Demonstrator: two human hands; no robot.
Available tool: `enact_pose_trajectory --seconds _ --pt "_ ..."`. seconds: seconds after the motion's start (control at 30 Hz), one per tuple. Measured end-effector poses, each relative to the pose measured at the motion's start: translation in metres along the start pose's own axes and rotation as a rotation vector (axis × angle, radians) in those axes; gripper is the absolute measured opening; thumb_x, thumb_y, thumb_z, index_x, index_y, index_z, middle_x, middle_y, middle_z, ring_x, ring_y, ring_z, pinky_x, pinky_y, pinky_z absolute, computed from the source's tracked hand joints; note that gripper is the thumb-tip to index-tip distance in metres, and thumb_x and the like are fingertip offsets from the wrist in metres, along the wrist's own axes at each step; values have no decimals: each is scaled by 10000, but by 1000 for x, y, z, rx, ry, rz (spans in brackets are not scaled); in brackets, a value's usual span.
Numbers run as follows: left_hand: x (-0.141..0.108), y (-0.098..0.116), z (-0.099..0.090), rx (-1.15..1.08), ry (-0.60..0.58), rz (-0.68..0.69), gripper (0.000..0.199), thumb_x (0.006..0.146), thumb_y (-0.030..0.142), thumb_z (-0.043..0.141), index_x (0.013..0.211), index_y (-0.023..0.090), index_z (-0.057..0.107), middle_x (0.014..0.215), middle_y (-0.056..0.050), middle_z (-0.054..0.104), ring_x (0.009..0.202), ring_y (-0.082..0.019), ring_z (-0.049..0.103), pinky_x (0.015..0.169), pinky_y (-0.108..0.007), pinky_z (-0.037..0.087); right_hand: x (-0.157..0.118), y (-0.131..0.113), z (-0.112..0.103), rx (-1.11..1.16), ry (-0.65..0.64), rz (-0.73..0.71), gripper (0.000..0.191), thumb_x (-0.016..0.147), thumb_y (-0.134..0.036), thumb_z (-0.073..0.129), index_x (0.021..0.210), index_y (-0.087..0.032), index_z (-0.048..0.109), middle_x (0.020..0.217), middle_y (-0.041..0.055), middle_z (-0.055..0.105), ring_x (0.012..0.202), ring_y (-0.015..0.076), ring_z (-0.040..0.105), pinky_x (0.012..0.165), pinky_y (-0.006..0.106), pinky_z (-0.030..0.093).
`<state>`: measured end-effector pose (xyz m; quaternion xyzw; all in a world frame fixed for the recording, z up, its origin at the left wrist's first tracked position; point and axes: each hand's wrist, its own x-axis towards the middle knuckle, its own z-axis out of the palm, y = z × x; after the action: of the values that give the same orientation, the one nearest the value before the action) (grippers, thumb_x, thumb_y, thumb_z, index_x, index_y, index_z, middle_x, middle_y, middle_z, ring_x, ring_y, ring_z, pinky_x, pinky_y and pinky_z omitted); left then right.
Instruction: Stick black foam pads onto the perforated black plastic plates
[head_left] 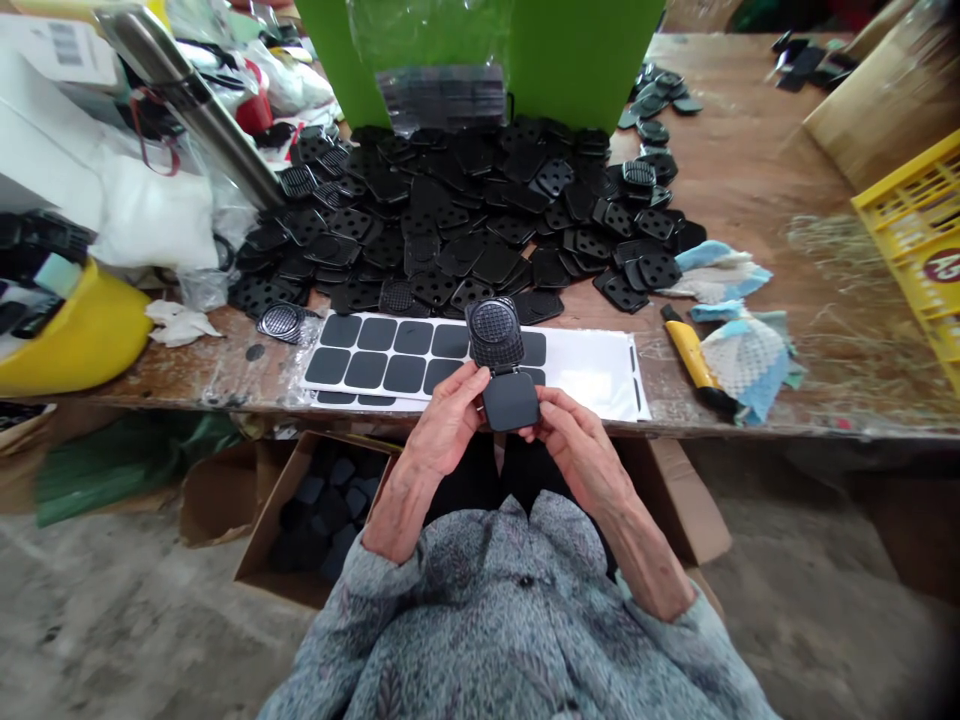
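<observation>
Holding a hinged black plastic case (504,370) open between them, just in front of the pad sheet (420,360), left hand (448,420) and right hand (571,440) pinch its edges; a loose pinch could drop it off the counter (750,180).

Matt black plastic hinged piece (501,365); worn, scuffed wood table (742,180); glossy yellow plastic crate (919,240).
</observation>
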<state>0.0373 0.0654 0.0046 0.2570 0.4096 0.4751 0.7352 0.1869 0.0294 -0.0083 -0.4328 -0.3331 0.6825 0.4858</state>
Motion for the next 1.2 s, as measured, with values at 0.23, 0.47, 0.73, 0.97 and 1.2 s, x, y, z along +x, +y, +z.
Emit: enact_pose_trajectory --seconds 0.23,0.47,0.73,0.97,1.2 --pt "5 -4 5 -117 42 10 224 784 350 612 910 165 627 886 -40 679 802 -168 632 717 -280 494 -1 0 -1 -120 -34 -35 247 860 -335 518 1065 -215 587 850 15 609 733 124 545 732 279 450" --pt "8 -3 10 -160 84 -55 252 790 390 595 923 176 607 863 -32 668 786 -162 632 691 -265 496 0 3 -1 -112 -37 -49 275 861 -356 528 1091 -215 580 846 15 613 740 121 556 736 277 459" --pt "10 -8 15 -175 170 -15 160 785 327 616 870 195 581 856 6 645 751 -119 605 681 -236 488 2 8 -1 -51 -14 -31 329 888 -412 463 1108 -197 579 851 37 641 717 126 577 712 281 459" --pt "15 -5 10 77 116 112 289 786 398 599 989 193 608 834 -16 643 686 -118 576 638 -229 435 11 -3 -11 -236 110 -72 251 821 -398 563 953 -187 594 676 -14 584 592 105 552 583 242 442" --pt "35 0 -11 1007 172 509 220 824 260 521 1016 224 623 903 -43 606 852 -187 519 800 -326 387 34 -27 -75 -820 492 -300 257 835 -374 489 940 -165 595 735 40 590 596 165 552 621 338 445"
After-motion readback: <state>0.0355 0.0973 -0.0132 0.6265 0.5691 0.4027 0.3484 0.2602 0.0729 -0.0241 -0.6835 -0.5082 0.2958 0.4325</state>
